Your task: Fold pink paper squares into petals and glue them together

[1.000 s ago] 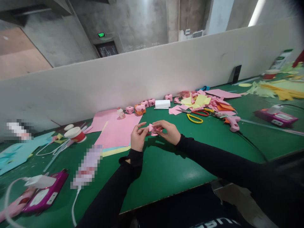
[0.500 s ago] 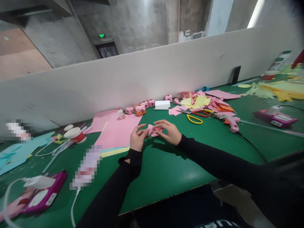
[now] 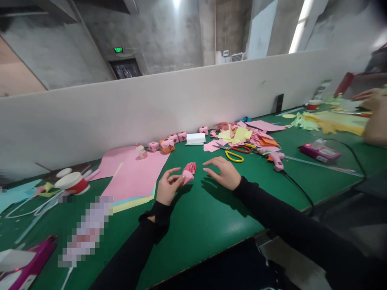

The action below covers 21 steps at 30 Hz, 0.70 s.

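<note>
My left hand (image 3: 167,187) pinches a small folded pink paper piece (image 3: 189,173) between thumb and fingers, just above the green table (image 3: 211,213). My right hand (image 3: 223,172) hovers a short way to the right of the piece, fingers spread and holding nothing. Both arms wear black sleeves. Large pink paper sheets (image 3: 136,173) lie flat just left of my left hand.
Small pink paper cubes (image 3: 173,139) and a white box (image 3: 195,139) line the white divider. Scissors (image 3: 234,152), a paper scrap pile (image 3: 242,135) and a pink glue gun (image 3: 273,157) lie at right. A paper cup (image 3: 74,183) stands left. Another person's hand (image 3: 375,121) works far right.
My right hand has let go of the pink piece and moved right, fingers spread. My left hand alone keeps hold of it. The camera has turned a little to the right.
</note>
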Tool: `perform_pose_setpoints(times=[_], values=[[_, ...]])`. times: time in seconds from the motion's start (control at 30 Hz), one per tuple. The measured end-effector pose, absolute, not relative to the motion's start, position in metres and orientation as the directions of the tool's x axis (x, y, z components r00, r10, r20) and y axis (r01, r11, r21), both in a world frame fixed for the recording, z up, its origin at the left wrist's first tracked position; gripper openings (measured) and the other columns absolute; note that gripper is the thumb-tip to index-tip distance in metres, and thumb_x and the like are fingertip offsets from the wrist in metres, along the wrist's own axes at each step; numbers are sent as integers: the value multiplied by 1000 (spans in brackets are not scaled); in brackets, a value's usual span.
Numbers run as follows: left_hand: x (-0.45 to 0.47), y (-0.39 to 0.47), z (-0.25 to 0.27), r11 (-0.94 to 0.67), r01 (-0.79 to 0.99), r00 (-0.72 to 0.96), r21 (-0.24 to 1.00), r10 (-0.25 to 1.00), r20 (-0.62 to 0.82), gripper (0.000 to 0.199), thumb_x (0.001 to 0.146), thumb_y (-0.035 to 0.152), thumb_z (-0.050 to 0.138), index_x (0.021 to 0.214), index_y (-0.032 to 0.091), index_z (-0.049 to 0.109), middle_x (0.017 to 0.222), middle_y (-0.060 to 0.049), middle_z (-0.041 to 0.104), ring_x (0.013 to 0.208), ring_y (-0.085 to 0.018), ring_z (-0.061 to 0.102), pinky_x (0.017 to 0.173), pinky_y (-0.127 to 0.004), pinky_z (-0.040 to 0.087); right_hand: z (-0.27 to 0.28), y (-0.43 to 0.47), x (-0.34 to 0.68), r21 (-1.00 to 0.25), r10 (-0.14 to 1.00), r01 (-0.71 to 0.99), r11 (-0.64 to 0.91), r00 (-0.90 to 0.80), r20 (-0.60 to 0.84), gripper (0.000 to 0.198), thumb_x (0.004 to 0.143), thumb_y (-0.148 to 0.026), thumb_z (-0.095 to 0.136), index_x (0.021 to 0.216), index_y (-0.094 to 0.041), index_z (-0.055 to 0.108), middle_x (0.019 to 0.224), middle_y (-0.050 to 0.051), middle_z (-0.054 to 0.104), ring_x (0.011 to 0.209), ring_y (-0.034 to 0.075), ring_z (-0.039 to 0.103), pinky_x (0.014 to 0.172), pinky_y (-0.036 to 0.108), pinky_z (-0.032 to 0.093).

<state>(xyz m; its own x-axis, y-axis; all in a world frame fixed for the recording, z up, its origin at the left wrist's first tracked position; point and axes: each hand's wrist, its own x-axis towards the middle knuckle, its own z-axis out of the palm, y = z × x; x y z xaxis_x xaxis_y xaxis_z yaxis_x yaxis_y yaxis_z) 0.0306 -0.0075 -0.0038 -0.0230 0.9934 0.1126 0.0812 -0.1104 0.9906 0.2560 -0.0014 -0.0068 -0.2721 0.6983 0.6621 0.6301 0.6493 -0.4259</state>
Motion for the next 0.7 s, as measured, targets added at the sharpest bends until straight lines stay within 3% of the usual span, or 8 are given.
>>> perform_pose_setpoints(times=[0.1, 0.2, 0.27, 0.33, 0.5, 0.7], values=[[38, -12, -2, -126, 121, 21, 985, 992, 125, 56, 57, 42, 77, 101, 13, 57, 66, -2, 67, 59, -15, 63, 59, -28, 51, -5, -14, 300, -325, 748, 826, 460, -164, 643, 25, 88, -36, 50, 100, -18, 63, 97, 11, 66, 95, 25, 58, 86, 39, 45], [43, -16, -1, -158, 146, 55, 977, 987, 151, 50, 59, 40, 75, 98, 14, 58, 67, -3, 68, 60, -15, 63, 59, -28, 51, -4, -21, 357, -197, 833, 980, 28, 86, 546, 36, 86, -42, 50, 102, -12, 59, 97, 18, 62, 97, 31, 55, 82, 43, 42], [45, -18, -1, -169, 159, 71, 973, 985, 160, 46, 60, 39, 75, 96, 14, 59, 66, -2, 68, 58, -15, 62, 59, -28, 51, -5, -22, 390, -118, 841, 957, -266, 290, 456, 52, 81, -52, 53, 102, -4, 56, 98, 26, 58, 96, 37, 54, 77, 44, 42], [46, -18, -2, -167, 169, 78, 971, 985, 156, 44, 61, 39, 74, 95, 14, 60, 64, -2, 67, 57, -15, 62, 60, -28, 52, -7, -19, 414, -98, 818, 894, -437, 440, 369, 63, 80, -57, 52, 104, 1, 52, 102, 30, 56, 97, 40, 55, 74, 43, 43], [44, -15, -5, -147, 158, 72, 976, 988, 137, 43, 61, 38, 74, 93, 14, 61, 67, -4, 68, 60, -15, 63, 60, -27, 51, -17, -10, 436, -198, 827, 822, -534, 556, 78, 61, 81, -52, 50, 114, -1, 44, 98, 27, 61, 91, 36, 62, 70, 40, 45], [42, -14, -6, -144, 154, 75, 977, 988, 134, 40, 61, 37, 74, 91, 14, 62, 66, -3, 68, 58, -14, 62, 58, -27, 51, -12, -16, 433, -299, 839, 824, -482, 532, 114, 49, 81, -37, 47, 113, 0, 42, 94, 27, 63, 84, 35, 64, 67, 36, 43]])
